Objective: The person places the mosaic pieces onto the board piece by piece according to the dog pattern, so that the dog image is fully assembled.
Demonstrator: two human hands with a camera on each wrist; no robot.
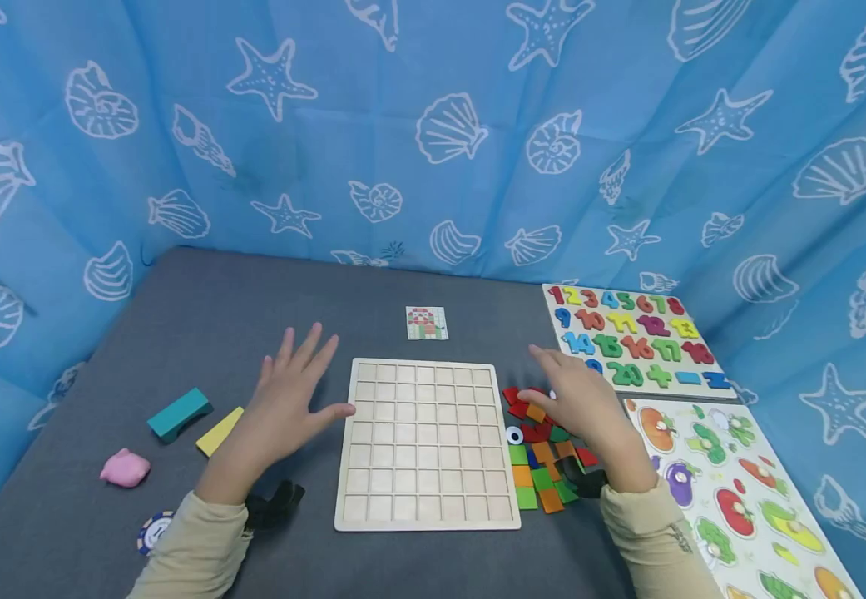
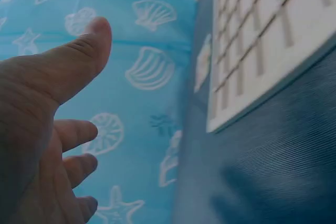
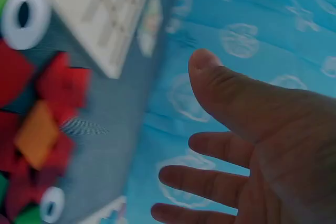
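Note:
A pale wooden grid board (image 1: pixel 428 527) lies in the middle of the grey table, its square cells bare. My left hand (image 1: pixel 283 408) hovers by the board's left side, fingers spread and holding nothing; the left wrist view shows its thumb (image 2: pixel 79 61) stretched out. On the other side, my right hand (image 1: pixel 586 403) is held above a pile of coloured tiles (image 1: pixel 542 474), also holding nothing. Red, orange and green tiles make up most of the pile, with white ring pieces (image 3: pixel 26 17) among them. Beyond the board lies a small picture card (image 1: pixel 427 323).
On the right lie a number puzzle (image 1: pixel 630 337) and a vegetable puzzle (image 1: pixel 747 499). To the left are a teal block (image 1: pixel 180 414), a yellow block (image 1: pixel 219 431), a pink pig-like figure (image 1: pixel 126 467) and a poker chip (image 1: pixel 154 532). A blue shell-patterned curtain (image 1: pixel 373 125) hangs behind the table.

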